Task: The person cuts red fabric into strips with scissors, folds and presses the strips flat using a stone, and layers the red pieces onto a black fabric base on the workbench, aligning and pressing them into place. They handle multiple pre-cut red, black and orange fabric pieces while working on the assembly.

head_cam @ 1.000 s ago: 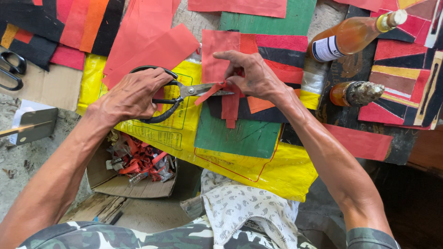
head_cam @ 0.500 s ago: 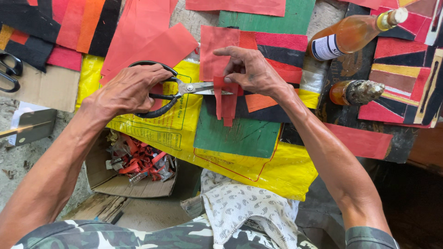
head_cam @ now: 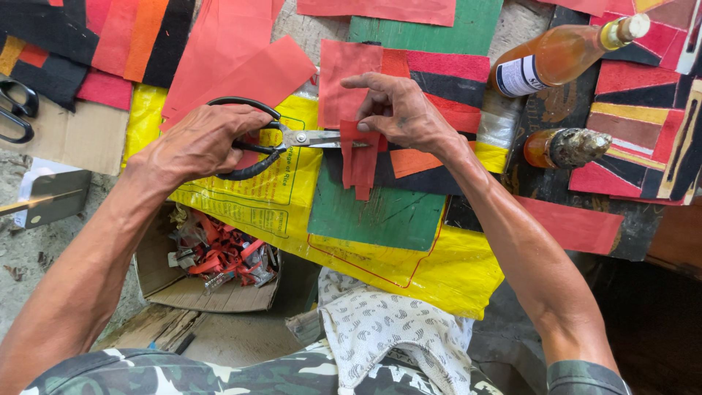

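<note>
In the head view, a pair of black-handled scissors [head_cam: 281, 139] is gripped by the left hand [head_cam: 197, 143], the fingers curled tight through and around the handle loops. The metal blades are pointed away from that hand and are driven into a small red strip [head_cam: 362, 157], which is the piece being cut. The strip is pinched at its top edge by the right hand [head_cam: 402, 110]; thumb and fingers are closed on it, while the forefinger is stretched out above the blades. The strip's lower end hangs free past the scissors, over a green board [head_cam: 380, 216].

Under the scissors a yellow printed sack [head_cam: 256, 197] is spread, and the green board is laid on it just beyond the blade tips. Above the scissors, sheets of red material [head_cam: 234, 51] are overlapped with black and orange pieces. Further out past the right hand, well apart from the scissors, an amber glass bottle [head_cam: 563, 55] is laid on its side, and a second, crusted bottle [head_cam: 567, 146] is seen just below it. Below the scissors, on the near side of the sack, an open cardboard box [head_cam: 212, 289] is filled with red scraps [head_cam: 223, 256]. Far off beside the left hand, at the picture's edge, a second pair of scissors [head_cam: 16, 110] is laid on cardboard.
</note>
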Action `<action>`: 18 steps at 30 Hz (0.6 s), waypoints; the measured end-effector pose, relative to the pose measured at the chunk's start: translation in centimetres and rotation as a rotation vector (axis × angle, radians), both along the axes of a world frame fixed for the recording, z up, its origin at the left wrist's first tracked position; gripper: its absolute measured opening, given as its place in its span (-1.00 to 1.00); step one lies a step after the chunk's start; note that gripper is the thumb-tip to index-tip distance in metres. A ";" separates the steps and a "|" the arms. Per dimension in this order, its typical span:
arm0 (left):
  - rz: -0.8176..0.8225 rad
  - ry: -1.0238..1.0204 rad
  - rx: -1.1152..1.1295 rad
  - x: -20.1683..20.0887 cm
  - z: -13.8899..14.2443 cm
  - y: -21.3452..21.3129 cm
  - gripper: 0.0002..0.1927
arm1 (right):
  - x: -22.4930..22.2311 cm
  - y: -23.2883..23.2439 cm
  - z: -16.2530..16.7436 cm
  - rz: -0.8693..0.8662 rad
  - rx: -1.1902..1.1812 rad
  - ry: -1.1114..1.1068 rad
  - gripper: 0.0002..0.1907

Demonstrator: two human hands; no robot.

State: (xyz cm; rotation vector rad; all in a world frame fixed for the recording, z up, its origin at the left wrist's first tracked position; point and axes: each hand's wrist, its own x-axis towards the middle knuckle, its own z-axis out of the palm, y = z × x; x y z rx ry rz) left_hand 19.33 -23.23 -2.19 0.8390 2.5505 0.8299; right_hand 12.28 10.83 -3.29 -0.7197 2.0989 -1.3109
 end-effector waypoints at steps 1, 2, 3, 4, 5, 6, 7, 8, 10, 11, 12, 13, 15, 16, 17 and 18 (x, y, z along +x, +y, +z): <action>0.001 -0.006 0.010 0.0 0.1 -0.1 -0.25 | 0.1 0.0 0.0 -0.003 0.010 0.002 -0.32; 0.001 -0.013 0.020 0.0 0.1 -0.1 -0.24 | 0.1 -0.1 0.0 -0.004 0.006 -0.004 -0.32; 0.011 -0.024 0.002 0.1 0.2 -0.1 -0.27 | 0.2 -0.1 0.0 -0.006 0.002 -0.010 -0.32; 0.022 -0.034 -0.017 0.1 0.3 -0.1 -0.30 | 0.2 -0.1 0.0 -0.007 -0.002 -0.016 -0.32; 0.032 -0.044 -0.035 0.2 0.4 0.0 -0.32 | 0.2 -0.1 0.0 -0.005 -0.010 -0.011 -0.33; 0.043 -0.043 -0.056 0.4 0.6 0.0 -0.31 | 0.2 -0.1 0.0 -0.002 -0.019 -0.005 -0.33; 0.051 -0.041 -0.077 0.5 0.8 0.0 -0.31 | 0.3 -0.1 0.0 0.000 -0.028 0.002 -0.33; 0.060 -0.041 -0.098 0.7 1.0 0.1 -0.30 | 0.3 0.0 -0.1 0.003 -0.035 -0.011 -0.33; 0.038 0.054 -0.172 1.0 1.4 0.1 -0.26 | 0.3 0.1 -0.1 0.010 -0.048 -0.038 -0.34; 0.028 0.100 -0.209 1.2 1.6 0.2 -0.23 | 0.3 0.1 -0.2 0.005 -0.047 -0.059 -0.34; 0.022 0.102 -0.215 1.3 1.7 0.2 -0.22 | 0.3 0.1 -0.2 0.001 -0.046 -0.079 -0.34; 0.015 0.107 -0.221 1.3 1.8 0.4 -0.22 | 0.3 0.2 -0.3 -0.004 -0.045 -0.096 -0.34; 0.004 0.116 -0.216 1.3 1.8 0.8 -0.21 | 0.4 0.2 -0.4 0.005 -0.055 -0.082 -0.34; 0.001 0.125 -0.207 1.2 1.7 1.0 -0.21 | 0.4 0.2 -0.4 0.010 -0.061 -0.074 -0.34; -0.004 0.134 -0.197 1.1 1.6 1.2 -0.21 | 0.4 0.2 -0.4 0.014 -0.063 -0.063 -0.34; -0.016 0.143 -0.187 1.1 1.5 1.5 -0.22 | 0.5 0.3 -0.4 0.018 -0.064 -0.053 -0.35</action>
